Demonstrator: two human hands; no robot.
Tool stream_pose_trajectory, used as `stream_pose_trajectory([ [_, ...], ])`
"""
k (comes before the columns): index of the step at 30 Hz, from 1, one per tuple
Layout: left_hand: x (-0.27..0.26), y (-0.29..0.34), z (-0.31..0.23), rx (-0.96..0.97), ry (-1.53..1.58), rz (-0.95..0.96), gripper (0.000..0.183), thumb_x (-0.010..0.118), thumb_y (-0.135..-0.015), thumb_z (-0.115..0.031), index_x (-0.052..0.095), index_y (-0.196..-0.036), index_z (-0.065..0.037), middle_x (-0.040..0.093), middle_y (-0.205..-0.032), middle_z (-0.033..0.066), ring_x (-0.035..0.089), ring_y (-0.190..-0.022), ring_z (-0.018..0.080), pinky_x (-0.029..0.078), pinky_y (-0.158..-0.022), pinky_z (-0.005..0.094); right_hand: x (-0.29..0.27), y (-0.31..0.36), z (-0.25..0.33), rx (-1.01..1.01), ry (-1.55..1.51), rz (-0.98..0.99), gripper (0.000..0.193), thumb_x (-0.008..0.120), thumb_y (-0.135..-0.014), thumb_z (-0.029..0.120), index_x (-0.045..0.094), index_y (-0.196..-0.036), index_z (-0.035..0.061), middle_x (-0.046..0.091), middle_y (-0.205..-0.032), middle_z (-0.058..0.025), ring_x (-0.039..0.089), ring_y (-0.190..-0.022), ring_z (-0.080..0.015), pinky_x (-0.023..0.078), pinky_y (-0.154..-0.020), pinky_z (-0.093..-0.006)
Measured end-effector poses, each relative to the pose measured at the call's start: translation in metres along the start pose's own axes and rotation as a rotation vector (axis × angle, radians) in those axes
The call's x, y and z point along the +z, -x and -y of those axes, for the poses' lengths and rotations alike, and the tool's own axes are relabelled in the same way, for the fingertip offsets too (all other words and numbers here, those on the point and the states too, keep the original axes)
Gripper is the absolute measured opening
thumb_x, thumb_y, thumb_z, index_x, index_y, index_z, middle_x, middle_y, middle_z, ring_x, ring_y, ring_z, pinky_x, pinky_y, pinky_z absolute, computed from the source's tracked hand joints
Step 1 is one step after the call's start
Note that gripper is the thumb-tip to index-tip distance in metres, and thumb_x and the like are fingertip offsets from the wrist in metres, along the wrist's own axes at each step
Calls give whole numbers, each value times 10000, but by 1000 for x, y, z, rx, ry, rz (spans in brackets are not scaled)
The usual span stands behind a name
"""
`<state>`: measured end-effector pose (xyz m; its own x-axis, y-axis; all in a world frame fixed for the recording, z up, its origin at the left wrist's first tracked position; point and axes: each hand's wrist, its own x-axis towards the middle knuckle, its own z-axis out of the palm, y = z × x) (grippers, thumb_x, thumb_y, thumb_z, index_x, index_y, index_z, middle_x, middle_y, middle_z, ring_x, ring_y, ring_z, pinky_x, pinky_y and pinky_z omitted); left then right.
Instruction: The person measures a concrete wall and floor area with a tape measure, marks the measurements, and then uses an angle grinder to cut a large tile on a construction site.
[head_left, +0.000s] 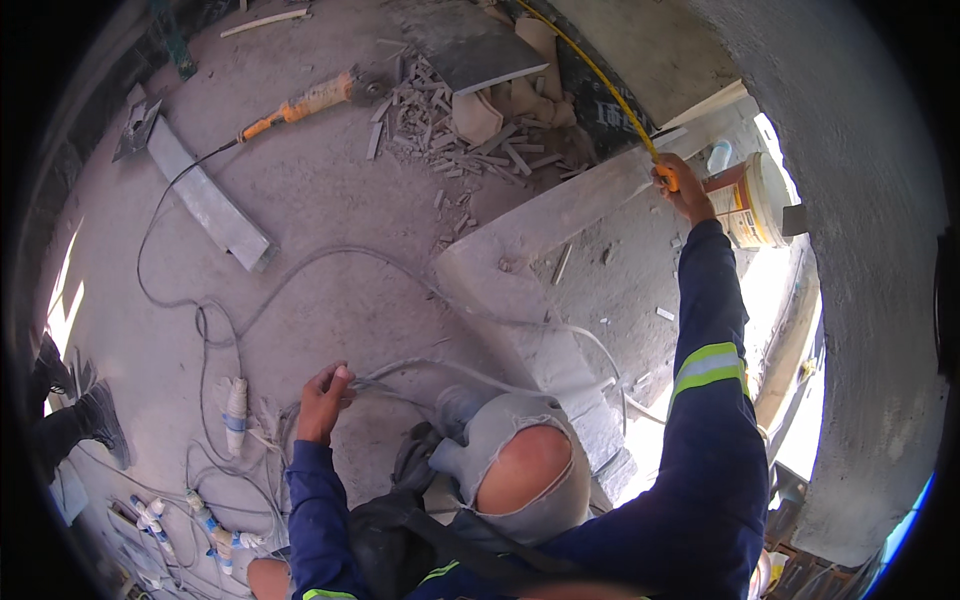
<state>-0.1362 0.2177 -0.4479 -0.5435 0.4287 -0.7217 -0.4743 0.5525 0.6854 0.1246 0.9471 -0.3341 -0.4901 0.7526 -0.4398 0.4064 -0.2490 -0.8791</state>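
Observation:
My right hand (688, 190) reaches far forward over the grey ledge and is closed around a tape measure (666, 178) with an orange case. Its yellow blade (600, 75) runs out toward the top edge, past a dark slab. Near my bent knee, my left hand (324, 398) hangs above the dusty floor with its fingers curled and its thumb against them. Whatever it may pinch is too small to tell. Grey cables (400, 365) pass close beside it.
An orange angle grinder (310, 103) lies on the floor by a heap of cut strips (430, 110). A long grey plank (205, 190) lies at left. Taped cable joints (235, 415) lie lower left, near another person's shoe (100, 415). A white bucket (750, 200) stands beside my right hand.

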Motion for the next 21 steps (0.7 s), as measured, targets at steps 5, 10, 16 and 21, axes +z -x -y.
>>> stream_pose_trajectory([
  [5, 1, -2, 9, -15, -12, -18, 665, 708, -1012, -511, 643, -1436, -3, 756, -1151, 84, 715, -924, 181, 572, -827, 331, -8, -21, -4, 23, 19, -67, 327, 657, -985, 365, 635, -1152, 85, 653, -927, -55, 598, -734, -117, 439, -608, -256],
  [10, 4, -6, 14, -25, -11, -12, 662, 708, -1011, -515, 645, -1434, -10, 754, -1163, 82, 717, -931, 183, 571, -829, 333, -9, -31, -10, -20, 4, -93, 302, 634, -1001, 343, 637, -1141, 76, 657, -886, -61, 613, -709, -126, 464, -586, -257],
  [16, 7, -6, 14, -36, -27, -14, 662, 697, -1015, -515, 638, -1444, -14, 752, -1179, 89, 718, -940, 190, 570, -834, 343, -16, -41, -14, -31, 32, -109, 284, 626, -1004, 337, 636, -1122, 79, 656, -874, -55, 617, -704, -124, 470, -575, -246],
  [21, 11, -9, 14, -33, -59, -1, 670, 684, -1019, -526, 633, -1449, -15, 751, -1190, 99, 721, -951, 199, 574, -837, 344, -28, -45, -18, -6, 17, -101, 289, 639, -998, 340, 638, -1128, 82, 659, -902, -59, 619, -706, -124, 480, -577, -257],
])
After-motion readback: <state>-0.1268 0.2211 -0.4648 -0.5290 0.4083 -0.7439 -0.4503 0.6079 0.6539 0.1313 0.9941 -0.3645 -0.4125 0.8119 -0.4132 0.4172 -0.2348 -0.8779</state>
